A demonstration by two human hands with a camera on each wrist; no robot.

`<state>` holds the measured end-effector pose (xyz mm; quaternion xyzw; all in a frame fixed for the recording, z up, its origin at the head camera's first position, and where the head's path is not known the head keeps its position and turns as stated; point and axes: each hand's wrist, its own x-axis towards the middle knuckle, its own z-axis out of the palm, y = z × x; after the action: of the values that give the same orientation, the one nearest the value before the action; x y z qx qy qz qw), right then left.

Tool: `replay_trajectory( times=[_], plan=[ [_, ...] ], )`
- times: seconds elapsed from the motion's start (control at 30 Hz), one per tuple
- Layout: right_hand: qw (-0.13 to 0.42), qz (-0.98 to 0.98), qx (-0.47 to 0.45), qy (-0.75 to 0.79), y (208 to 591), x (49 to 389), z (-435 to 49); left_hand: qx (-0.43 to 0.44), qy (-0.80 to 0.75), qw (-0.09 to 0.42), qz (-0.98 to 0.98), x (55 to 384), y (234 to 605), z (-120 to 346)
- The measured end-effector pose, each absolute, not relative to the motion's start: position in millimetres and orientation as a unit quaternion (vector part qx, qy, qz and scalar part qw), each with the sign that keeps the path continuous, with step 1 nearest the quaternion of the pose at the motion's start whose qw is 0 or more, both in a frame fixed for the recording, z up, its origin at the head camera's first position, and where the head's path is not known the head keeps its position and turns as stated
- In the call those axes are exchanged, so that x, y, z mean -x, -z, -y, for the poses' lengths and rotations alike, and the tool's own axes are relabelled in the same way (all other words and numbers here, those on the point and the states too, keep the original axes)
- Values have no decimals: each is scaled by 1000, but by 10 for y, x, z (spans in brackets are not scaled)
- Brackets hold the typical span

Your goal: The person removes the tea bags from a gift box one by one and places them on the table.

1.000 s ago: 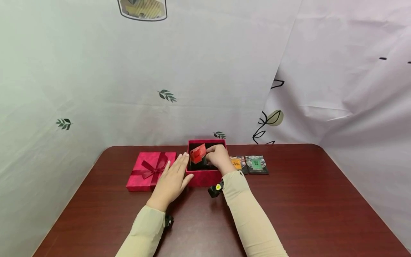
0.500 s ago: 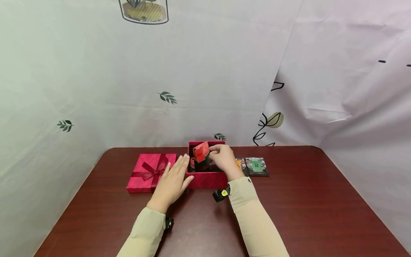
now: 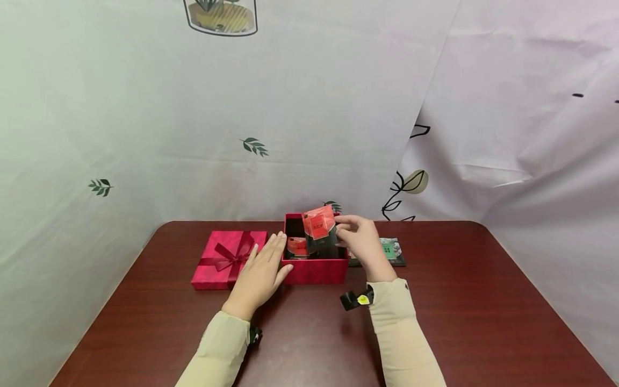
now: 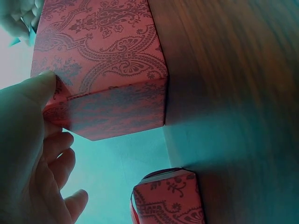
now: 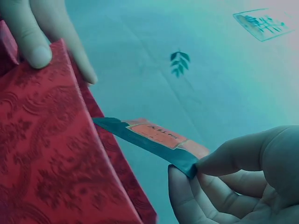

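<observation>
Patterned sheets (image 3: 329, 102) walling a wooden table (image 3: 309, 338) suggest a curtained booth.

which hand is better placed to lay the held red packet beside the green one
Likely right: the right hand pinches the red packet and is nearer the green packet; the left hand touches the box.

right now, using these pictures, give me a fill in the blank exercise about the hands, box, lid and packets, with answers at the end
1. In the head view, the ribboned lid lies to the ____ of the open box.
2. The left hand touches the open ____.
3. The right hand pinches a tilted packet whose label looks ____ in the head view.
4. The rightmost packet, lying on the table, has a ____ label.

Missing words: left; box; red; green
</observation>
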<state>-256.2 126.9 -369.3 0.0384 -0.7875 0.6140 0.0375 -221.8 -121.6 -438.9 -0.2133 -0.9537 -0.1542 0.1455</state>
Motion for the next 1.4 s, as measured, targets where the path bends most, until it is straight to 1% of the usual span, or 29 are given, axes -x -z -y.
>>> replay_trajectory(
  times=[0.53, 0.73, 0.97, 1.4],
  plan=[
    [70, 793, -26, -605, 3676, 2470, -1802, 217, 157, 144, 953, 2208, 4407, 1202],
    [80, 792, 8, -605, 3719, 2471, -1988, 218, 160, 137, 953, 2201, 4396, 1193],
    [80, 768, 50, -634, 3757, 2509, -2174, 214, 158, 144, 953, 2192, 4368, 1204],
    [116, 713, 112, -682, 3890, 2555, -2556, 217, 158, 138, 953, 2204, 4378, 1217]
  ],
)
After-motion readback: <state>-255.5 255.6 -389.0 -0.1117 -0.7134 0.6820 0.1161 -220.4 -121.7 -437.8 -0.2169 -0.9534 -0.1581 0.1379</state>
